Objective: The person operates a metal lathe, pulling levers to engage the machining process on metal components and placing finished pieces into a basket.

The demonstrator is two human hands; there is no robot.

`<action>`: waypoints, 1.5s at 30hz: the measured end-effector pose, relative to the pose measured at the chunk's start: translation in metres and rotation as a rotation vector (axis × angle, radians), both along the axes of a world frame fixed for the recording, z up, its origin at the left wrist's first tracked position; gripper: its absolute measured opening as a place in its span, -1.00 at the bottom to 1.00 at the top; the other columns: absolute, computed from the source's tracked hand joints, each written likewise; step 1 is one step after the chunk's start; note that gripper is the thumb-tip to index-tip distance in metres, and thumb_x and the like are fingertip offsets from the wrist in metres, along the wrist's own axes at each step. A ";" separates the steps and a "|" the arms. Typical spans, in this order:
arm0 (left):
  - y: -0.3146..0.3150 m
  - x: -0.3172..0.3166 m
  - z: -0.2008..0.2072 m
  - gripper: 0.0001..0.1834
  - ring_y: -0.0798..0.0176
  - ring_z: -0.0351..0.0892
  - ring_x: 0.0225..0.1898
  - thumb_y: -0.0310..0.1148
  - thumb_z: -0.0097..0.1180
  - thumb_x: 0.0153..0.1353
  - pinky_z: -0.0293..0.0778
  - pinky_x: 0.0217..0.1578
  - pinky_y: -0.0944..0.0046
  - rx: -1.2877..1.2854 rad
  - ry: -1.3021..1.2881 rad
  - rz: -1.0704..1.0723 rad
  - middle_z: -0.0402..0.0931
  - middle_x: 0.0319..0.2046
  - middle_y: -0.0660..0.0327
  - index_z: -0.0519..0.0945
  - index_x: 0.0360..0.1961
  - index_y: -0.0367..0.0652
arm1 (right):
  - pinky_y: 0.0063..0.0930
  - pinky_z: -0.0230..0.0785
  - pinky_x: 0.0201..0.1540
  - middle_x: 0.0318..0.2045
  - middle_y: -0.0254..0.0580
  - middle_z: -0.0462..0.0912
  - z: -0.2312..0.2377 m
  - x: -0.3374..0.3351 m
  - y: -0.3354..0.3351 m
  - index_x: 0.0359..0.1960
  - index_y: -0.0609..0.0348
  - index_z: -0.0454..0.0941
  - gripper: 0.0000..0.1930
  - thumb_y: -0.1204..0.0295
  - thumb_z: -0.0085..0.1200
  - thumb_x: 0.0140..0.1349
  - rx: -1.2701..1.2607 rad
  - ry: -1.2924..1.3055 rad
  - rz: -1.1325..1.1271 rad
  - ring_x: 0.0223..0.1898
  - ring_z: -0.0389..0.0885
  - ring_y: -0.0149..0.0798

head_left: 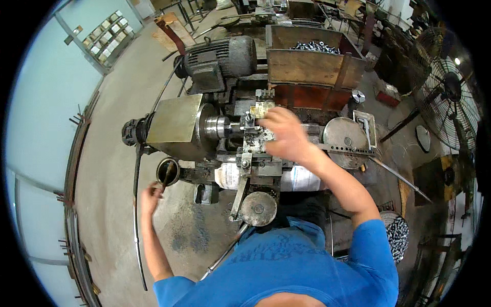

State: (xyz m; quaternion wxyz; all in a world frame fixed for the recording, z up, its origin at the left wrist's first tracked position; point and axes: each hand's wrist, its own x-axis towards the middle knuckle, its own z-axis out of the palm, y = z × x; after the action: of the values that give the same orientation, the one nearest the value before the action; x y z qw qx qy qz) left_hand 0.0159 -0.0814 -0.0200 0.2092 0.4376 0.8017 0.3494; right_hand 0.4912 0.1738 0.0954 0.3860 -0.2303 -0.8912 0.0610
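At the left, my left hand [150, 198] is closed around the near end of a brown stick [167, 175], perhaps a brush handle. The stick's other end is inside a round dark pot [174, 177], where its tip is hidden. My right hand [284, 134] is over the tool post [249, 122] of a small lathe, smeared by motion. Its fingers point left toward the post, and whether they hold anything does not show. Left of the post is the lathe's round metal chuck [219, 127], beside a headstock with a flat metal cover [174, 118].
A motor [220, 57] stands behind the headstock. Behind the lathe is a bin [307, 68] with small shiny metal parts. Round handwheels [259, 209] and a long lever [401, 179] stick out near me. A caged fan [450, 87] stands right; a basket of metal parts [397, 238] sits lower right.
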 end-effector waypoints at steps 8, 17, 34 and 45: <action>-0.075 0.036 0.040 -0.59 -0.09 0.54 -0.50 -0.03 0.11 0.08 0.41 -0.45 0.02 -0.205 0.884 0.515 0.51 -0.59 -0.05 0.53 -0.38 -0.24 | -0.27 0.11 0.09 -0.35 -0.08 0.59 -0.003 -0.117 0.010 -0.47 0.12 0.63 -0.76 0.35 0.15 -0.26 -0.012 -0.815 -0.007 -0.18 0.48 -0.14; -0.067 0.072 0.042 -0.62 -0.06 0.55 -0.55 -0.14 0.22 -0.02 0.42 -0.51 0.05 -0.315 0.431 0.421 0.49 -0.63 -0.04 0.43 -0.55 -0.27 | -0.17 -0.03 0.25 -0.39 0.01 0.58 0.002 -0.105 0.008 -0.48 0.17 0.63 -0.78 0.37 0.07 -0.21 0.037 -0.832 -0.041 -0.14 0.48 -0.04; -0.048 0.016 0.014 -0.72 0.31 0.42 -0.68 -0.29 0.13 0.13 0.45 -0.64 0.33 0.020 -0.329 0.223 0.37 -0.70 0.22 0.43 -0.39 -0.35 | -0.24 0.22 0.11 0.13 0.11 0.29 0.048 0.167 0.043 -0.13 0.07 0.54 -0.49 0.41 0.10 -0.30 0.044 0.108 -0.557 0.09 0.33 0.07; -0.035 -0.020 -0.010 -0.66 0.28 0.27 -0.69 -0.19 0.18 0.11 0.27 -0.63 0.22 -0.050 -0.469 0.261 0.23 -0.74 0.29 0.48 -0.27 -0.25 | -0.27 0.43 -0.16 -0.38 0.10 0.60 -0.173 0.440 -0.211 -0.51 0.20 0.60 -0.73 0.27 0.11 -0.21 -0.987 -0.359 -1.636 -0.27 0.58 0.01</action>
State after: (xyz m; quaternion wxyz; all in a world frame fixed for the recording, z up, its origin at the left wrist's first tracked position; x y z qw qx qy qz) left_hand -0.0040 -0.1162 -0.0296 0.3531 0.2323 0.7894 0.4452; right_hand 0.9314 -0.0374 -0.0781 0.0276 -0.9205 -0.3754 0.1045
